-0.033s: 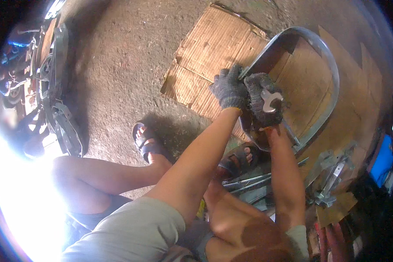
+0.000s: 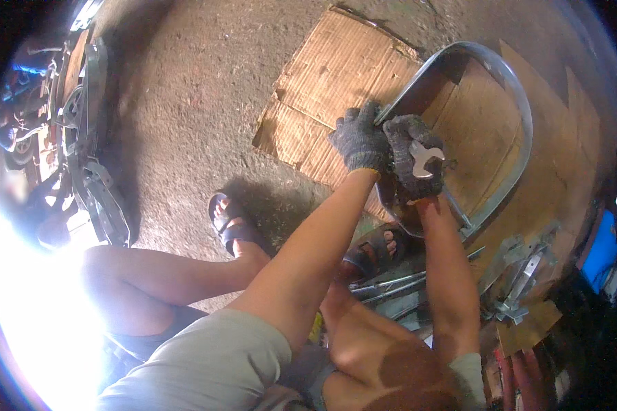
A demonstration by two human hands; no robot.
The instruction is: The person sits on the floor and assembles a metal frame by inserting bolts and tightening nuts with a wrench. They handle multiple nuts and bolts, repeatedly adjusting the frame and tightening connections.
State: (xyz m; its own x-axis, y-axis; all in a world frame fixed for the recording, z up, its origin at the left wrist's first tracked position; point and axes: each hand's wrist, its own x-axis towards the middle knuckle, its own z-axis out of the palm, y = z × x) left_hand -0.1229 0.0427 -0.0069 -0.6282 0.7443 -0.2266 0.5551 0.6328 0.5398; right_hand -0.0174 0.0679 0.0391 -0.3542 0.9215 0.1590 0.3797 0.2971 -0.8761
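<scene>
The right hand [image 2: 414, 159], gloved, is closed around a flat open-ended wrench [image 2: 425, 159], while the gloved left hand [image 2: 360, 140] grips the bent metal frame [image 2: 521, 103] lying over the cardboard sheet's [image 2: 336, 75] right edge. This looks like a fastener being worked at the frame's near end; the next turn needs the frame held steady and the wrench seated squarely.

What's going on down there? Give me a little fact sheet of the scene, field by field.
Setting: rough concrete floor with flattened cardboard sheets
Person: crouched low, wearing sandals and dark knit gloves
Left hand: gripping the curved metal tube frame
Right hand: holding a silver open-ended wrench against the frame
Frame: bent loop of shiny tube, lying over the cardboard
Nearby right: metal brackets and rods on the ground
Nearby left: machinery parts, partly lost in glare
</scene>
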